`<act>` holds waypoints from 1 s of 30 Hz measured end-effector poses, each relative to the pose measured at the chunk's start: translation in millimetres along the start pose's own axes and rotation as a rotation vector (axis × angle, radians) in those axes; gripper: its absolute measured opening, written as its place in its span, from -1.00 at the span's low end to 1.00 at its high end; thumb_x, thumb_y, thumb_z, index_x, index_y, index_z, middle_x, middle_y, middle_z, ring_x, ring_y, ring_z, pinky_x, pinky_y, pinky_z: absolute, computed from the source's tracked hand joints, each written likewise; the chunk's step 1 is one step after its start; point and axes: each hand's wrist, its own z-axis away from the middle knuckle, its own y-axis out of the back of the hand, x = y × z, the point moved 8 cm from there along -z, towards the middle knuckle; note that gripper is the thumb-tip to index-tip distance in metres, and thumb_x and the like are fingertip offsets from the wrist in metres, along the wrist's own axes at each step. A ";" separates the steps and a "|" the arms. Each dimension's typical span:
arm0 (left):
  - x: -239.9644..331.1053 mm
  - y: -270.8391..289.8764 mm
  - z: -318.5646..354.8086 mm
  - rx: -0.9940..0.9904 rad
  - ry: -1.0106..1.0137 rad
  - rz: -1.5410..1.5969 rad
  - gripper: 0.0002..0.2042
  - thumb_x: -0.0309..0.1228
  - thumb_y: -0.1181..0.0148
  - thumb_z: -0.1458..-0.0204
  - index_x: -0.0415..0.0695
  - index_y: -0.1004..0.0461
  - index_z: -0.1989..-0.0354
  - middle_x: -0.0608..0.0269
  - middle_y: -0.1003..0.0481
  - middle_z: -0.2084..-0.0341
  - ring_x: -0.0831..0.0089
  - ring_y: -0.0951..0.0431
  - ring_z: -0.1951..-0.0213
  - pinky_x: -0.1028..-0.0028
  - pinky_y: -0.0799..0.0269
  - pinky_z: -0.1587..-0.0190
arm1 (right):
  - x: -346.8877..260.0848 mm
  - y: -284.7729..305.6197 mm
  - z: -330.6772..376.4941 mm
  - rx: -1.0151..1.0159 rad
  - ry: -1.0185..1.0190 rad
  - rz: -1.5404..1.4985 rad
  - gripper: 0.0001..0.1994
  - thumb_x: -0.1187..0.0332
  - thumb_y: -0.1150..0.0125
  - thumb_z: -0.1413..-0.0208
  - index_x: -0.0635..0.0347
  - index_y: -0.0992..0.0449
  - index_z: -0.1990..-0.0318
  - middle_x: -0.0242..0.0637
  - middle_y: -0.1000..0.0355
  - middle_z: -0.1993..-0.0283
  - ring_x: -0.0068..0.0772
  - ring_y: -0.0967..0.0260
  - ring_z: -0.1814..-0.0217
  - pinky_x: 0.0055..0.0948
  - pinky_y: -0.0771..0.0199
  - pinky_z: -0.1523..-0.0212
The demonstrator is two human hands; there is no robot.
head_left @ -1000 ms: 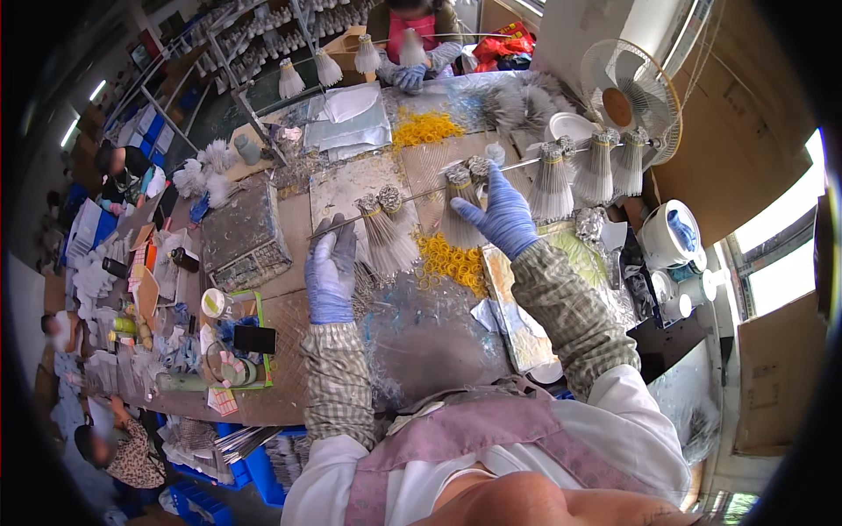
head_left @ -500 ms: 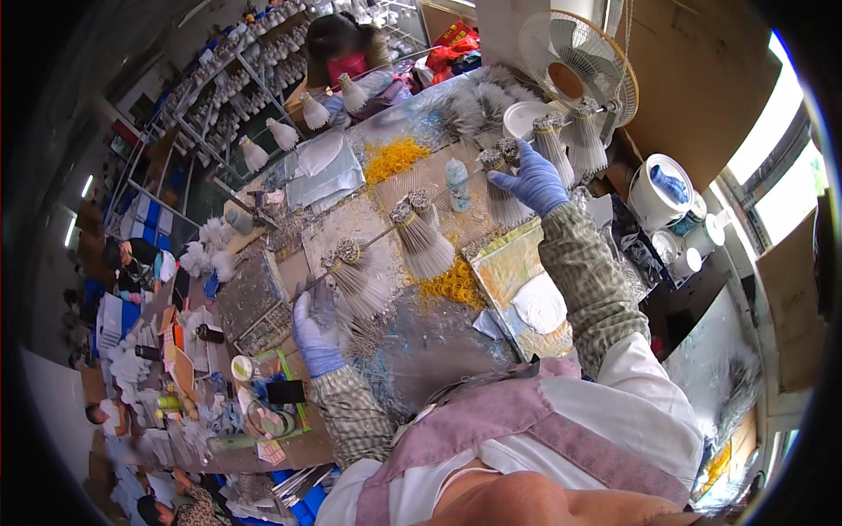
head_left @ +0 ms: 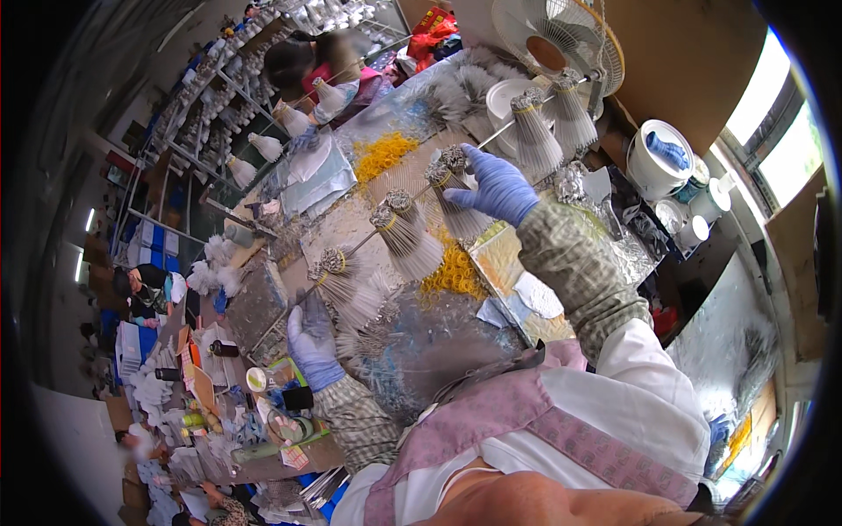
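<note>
A long thin rod [head_left: 368, 238] runs diagonally across the worktable, threaded with several bundles of thin white sticks bound by yellow bands. My left hand [head_left: 311, 337], in a blue glove, grips the rod's lower end. My right hand [head_left: 494, 186], also blue-gloved, is closed on a stick bundle [head_left: 456, 203] near the rod's middle. Two more bundles [head_left: 410, 237] hang between my hands and two others [head_left: 537, 131] hang past my right hand near the fan. A heap of yellow rubber bands [head_left: 452, 273] lies on the table beneath the rod.
A white fan [head_left: 561, 35] stands at the back right. White buckets and cups [head_left: 662, 162] sit on the right. A second yellow heap [head_left: 381, 153] lies farther back. Another person [head_left: 307, 66] works across the table. Bottles and clutter [head_left: 263, 412] crowd the left end.
The view has tilted and drawn closer. The rod with its bundles has lifted off the table, my hands moving farther apart along it.
</note>
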 end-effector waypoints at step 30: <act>9.4 -3.6 -0.7 0.008 0.036 -0.083 -0.65 -0.38 0.02 -0.30 -0.26 -0.40 -0.19 0.11 -0.50 -0.13 0.25 -0.49 -0.17 0.21 -0.41 -0.24 | 127.5 140.2 -45.4 0.220 -0.277 0.165 -0.19 -0.22 -0.44 0.15 0.21 -0.45 -0.15 0.02 -0.52 -0.04 0.04 -0.47 -0.11 -0.17 -0.44 -0.16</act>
